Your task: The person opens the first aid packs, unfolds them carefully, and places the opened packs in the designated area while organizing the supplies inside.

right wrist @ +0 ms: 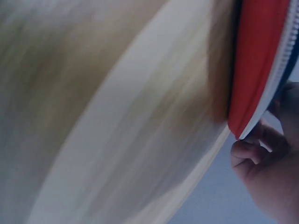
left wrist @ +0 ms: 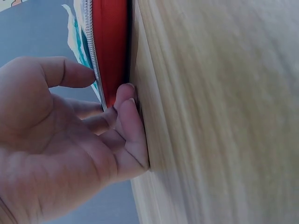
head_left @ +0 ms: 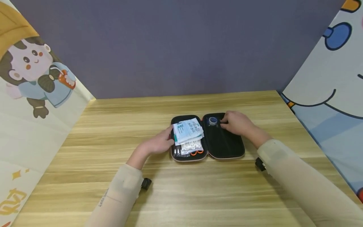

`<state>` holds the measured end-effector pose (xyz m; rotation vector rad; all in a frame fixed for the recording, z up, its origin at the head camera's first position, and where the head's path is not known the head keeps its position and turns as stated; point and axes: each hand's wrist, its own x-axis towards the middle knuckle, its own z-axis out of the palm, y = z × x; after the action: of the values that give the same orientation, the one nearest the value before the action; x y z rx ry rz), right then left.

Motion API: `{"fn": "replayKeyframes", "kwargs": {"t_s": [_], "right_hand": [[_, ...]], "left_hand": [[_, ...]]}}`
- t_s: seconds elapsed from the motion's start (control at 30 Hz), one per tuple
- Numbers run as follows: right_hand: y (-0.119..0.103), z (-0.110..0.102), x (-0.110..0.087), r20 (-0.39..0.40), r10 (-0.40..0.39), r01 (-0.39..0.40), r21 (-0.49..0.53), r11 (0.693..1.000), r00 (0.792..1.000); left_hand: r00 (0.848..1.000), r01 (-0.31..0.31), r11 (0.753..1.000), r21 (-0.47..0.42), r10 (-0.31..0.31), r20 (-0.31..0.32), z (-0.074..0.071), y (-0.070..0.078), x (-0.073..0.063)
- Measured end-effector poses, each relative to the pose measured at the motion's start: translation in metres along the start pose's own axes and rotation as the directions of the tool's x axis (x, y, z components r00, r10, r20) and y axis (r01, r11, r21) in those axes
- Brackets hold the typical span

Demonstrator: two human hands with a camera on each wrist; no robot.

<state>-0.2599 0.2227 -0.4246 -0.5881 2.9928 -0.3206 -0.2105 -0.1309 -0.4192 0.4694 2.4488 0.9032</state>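
Note:
A zippered first-aid case (head_left: 225,146) lies unfolded on the table, black inside and red outside. At its left edge my left hand (head_left: 159,142) holds the rim, thumb against the zipper (left wrist: 91,42) and fingers at the outer wall. My right hand (head_left: 236,122) grips the far right corner of the other half, with fingertips over the black lining; the curled fingers show beside the red wall (right wrist: 254,60) in the right wrist view. Near those fingertips sits a small round roll (head_left: 212,121). In the left half are white-and-teal packets (head_left: 187,130), cotton swabs (head_left: 191,146) and orange scissor handles (head_left: 193,153).
The wood-grain table (head_left: 170,195) runs back to a dark grey-blue panel (head_left: 181,47). Cartoon-printed panels stand at the left (head_left: 34,132) and right (head_left: 320,72). A small black device (head_left: 146,183) shows at the left wrist, another (head_left: 260,164) at the right.

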Motion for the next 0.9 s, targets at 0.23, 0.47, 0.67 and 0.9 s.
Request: {"fn": "replayKeyframes", "kwargs": {"t_s": [0.23,0.47,0.67,0.9], "right_hand": [[0.001,-0.007,-0.001,0.06,-0.038,0.039,-0.014,0.999,0.997],[-0.035,-0.033,0.01,0.091,-0.009,0.005,0.042,0.999,0.996],[-0.076,-0.026,0.015,0.189,0.038,-0.112,0.403,0.908,0.981],[-0.091,-0.014,0.012,0.308,0.112,-0.27,0.541,0.796,0.945]], "left_hand": [[1.0,0.011,1.0,-0.004,-0.011,0.004,0.0,0.002,-0.002],[1.0,0.029,0.999,-0.027,-0.029,0.002,-0.002,-0.001,-0.003],[1.0,0.03,0.999,-0.027,-0.03,0.01,-0.003,-0.003,-0.003],[0.999,0.028,0.999,-0.026,-0.028,0.026,-0.003,-0.001,0.001]]}}
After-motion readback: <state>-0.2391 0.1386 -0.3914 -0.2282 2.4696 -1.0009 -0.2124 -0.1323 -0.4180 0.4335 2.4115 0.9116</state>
